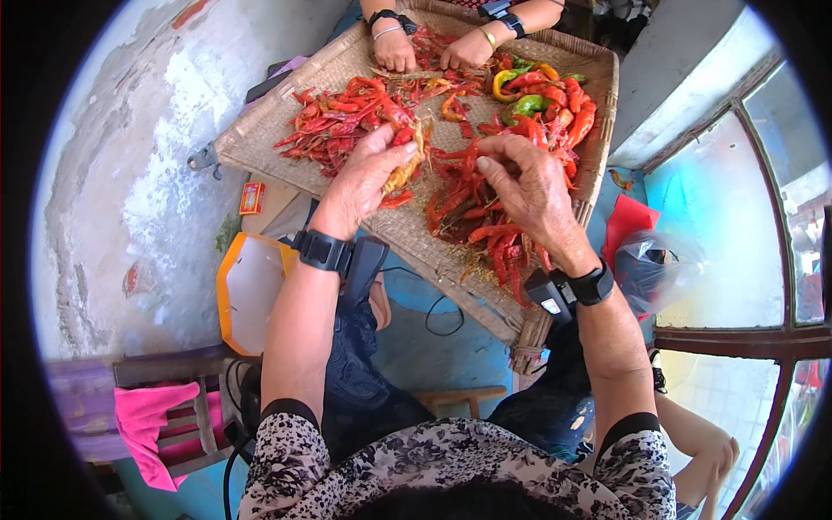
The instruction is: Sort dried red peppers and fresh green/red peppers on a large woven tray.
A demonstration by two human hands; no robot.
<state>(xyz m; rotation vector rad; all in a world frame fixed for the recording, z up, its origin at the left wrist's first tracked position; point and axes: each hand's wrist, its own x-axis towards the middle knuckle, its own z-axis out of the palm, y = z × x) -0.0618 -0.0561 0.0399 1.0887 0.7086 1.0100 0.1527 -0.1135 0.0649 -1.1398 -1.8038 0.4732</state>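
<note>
fingers of the left hand point(368, 173) pinch a pale dried chili point(407, 165), light and brittle, best held by its stem, while the right hand point(529, 186) hovers half open over red chilies point(472, 212) on the woven tray point(260, 130).

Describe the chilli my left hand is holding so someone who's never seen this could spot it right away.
Start at the large square woven bamboo tray covered with red chillies. Near its middle, the left hand curls over a pale, orange-tan dried chilli pinched in its fingers. The chillies around it are deep glossy red; this one looks faded, papery and straw-coloured.
</note>
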